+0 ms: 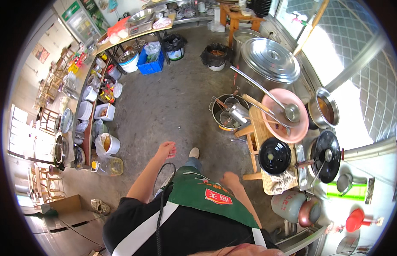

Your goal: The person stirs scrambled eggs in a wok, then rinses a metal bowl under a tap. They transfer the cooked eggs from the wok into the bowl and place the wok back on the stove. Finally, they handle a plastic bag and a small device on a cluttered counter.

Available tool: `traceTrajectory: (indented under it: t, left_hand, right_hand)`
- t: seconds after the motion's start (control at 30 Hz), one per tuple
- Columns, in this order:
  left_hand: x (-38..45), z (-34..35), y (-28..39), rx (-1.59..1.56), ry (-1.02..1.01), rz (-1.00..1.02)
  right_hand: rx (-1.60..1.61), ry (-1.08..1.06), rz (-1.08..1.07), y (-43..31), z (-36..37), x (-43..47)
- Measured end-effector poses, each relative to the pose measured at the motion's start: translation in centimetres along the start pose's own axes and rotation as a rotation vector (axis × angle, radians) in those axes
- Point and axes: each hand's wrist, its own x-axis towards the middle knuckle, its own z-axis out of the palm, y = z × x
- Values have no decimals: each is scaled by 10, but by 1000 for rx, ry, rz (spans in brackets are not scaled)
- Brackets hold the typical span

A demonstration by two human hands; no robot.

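My left hand (168, 149) hangs over the bare concrete floor, fingers loosely curled and slightly apart, with no object visible in it. By the hem of my green apron (198, 188), my right hand (230, 180) is blurred, its fingers mostly hidden. The nearest thing on that side is a wooden bench (261, 128). On it rest a pink plastic basin (299, 131), a black bowl (274, 156) and a crumpled cloth (283, 182). A long-handled metal ladle (293, 112) lies across the basin. One of my shoes (194, 153) shows ahead of the apron.
Left stands a shelved counter (89, 108), with a white bucket (112, 145) and an oil jug (110, 165) on the floor. Right are a large lidded stockpot (262, 73), a pot of utensils (214, 110), a wok (328, 160) and a gas cylinder (289, 206). Ahead is a black-lined bin (216, 65).
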Motion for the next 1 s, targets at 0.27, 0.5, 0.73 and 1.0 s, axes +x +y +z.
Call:
traceTrajectory:
  t: [0.27,0.5,0.73,1.0]
  left_hand:
    - [166,-121,13,-15,-92,-69]
    - [280,-144,15,542,-278,-195]
    - [288,-19,30,850,-628,-50]
    - [195,89,11,921,-894,194]
  right_hand:
    - [-12,-1,-135,-150,-125,202]
    - [250,89,176,-130,-146,158]
    - [481,147,936,-83,-16,-1]
    - [827,102,1146,-105,120,-135]
